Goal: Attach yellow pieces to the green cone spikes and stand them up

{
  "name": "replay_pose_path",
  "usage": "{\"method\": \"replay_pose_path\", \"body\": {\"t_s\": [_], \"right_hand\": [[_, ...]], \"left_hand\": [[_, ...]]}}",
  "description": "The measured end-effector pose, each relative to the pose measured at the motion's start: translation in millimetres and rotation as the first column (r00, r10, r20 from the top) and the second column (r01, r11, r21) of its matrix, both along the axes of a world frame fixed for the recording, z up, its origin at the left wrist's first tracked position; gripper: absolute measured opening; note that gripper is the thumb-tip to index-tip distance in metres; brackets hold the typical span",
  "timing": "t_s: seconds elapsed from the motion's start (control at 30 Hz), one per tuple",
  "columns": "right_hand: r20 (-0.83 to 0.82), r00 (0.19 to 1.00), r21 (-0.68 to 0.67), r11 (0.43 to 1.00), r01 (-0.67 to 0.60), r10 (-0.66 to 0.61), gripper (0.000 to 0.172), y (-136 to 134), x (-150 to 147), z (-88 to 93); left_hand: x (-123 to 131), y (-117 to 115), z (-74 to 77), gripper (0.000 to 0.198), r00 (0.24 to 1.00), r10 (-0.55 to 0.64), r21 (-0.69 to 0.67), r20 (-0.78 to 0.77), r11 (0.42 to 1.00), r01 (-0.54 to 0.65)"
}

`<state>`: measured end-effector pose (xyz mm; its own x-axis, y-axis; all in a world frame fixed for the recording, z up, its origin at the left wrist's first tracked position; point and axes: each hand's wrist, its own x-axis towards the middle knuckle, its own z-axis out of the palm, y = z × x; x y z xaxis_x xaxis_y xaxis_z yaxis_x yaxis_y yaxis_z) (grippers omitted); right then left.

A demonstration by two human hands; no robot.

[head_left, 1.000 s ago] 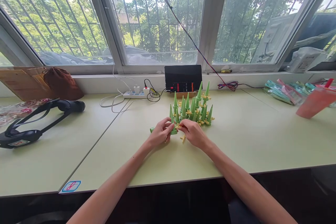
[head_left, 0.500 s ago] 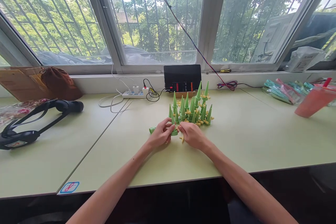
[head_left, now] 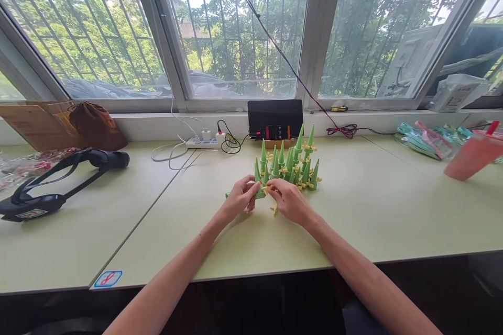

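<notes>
My left hand (head_left: pixel 240 197) is closed around the base of a green plastic cone (head_left: pixel 258 186), which points up. My right hand (head_left: pixel 288 199) pinches a small yellow piece (head_left: pixel 266 189) against the right side of that cone's base; the fingers partly hide it. Another yellow piece (head_left: pixel 274 210) lies on the table just below my right hand. Behind both hands stands a cluster of green cones (head_left: pixel 290 161) with yellow pieces at their bases. A green part (head_left: pixel 227 195) shows at the left edge of my left hand, mostly covered.
A tablet (head_left: pixel 275 115) with a phone in front leans by the window, beside a power strip (head_left: pixel 206 142) with cables. To the left lies a black headset (head_left: pixel 65 180) near a brown pouch (head_left: pixel 98 124). At right are plastic-wrapped bundles (head_left: pixel 422 140) and a red cup (head_left: pixel 469 157).
My right hand's fingers have uncurled somewhat, and more of the yellow piece shows at the cone's base. My left hand keeps its hold. The view has shifted slightly.
</notes>
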<state>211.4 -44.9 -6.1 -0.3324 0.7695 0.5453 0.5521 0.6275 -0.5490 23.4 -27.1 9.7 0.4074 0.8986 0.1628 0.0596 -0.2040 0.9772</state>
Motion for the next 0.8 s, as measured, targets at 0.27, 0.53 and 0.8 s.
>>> {"method": "replay_pose_path", "body": {"t_s": [0.27,0.53,0.8], "right_hand": [[-0.012,1.0,0.026,1.0,-0.006,0.007,0.012,1.8,1.3,-1.3],[0.047,0.999,0.07,0.997,-0.014,0.011,0.017,6.3,2.8,-7.7],[0.105,0.994,0.014,1.0,-0.023,0.022,0.019,4.8,3.2,-5.3]], "left_hand": [[-0.4,1.1,-3.0,0.038,0.996,-0.047,-0.13,0.075,0.99,0.057],[2.6,-5.4,-0.5,0.039,0.998,-0.066,-0.205,0.023,0.976,0.07],[1.9,-5.3,-4.0,0.039,0.997,-0.075,-0.143,-0.006,0.987,0.074]]}}
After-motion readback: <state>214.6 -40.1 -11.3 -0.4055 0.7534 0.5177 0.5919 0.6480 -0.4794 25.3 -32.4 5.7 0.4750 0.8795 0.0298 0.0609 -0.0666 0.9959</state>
